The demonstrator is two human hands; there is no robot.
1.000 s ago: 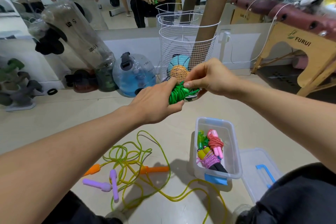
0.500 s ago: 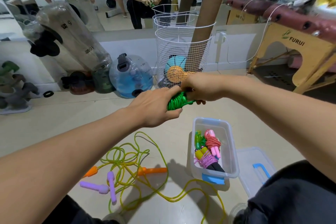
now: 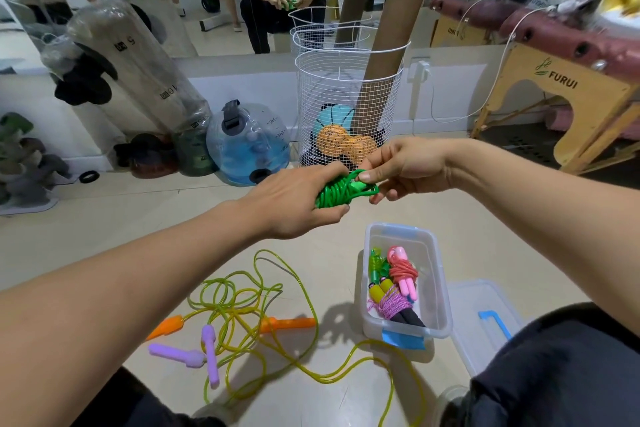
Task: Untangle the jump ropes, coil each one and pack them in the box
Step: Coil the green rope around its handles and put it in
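Your left hand (image 3: 294, 199) has its fingers wrapped around the coiled green jump rope (image 3: 337, 191), held in the air above the floor, while your right hand (image 3: 405, 166) pinches its green handle end between thumb and fingers. Below, the clear box (image 3: 438, 274) on the floor holds three coiled ropes (pink, green, purple). Yellow rope (image 3: 263, 308) lies loose just left of it.
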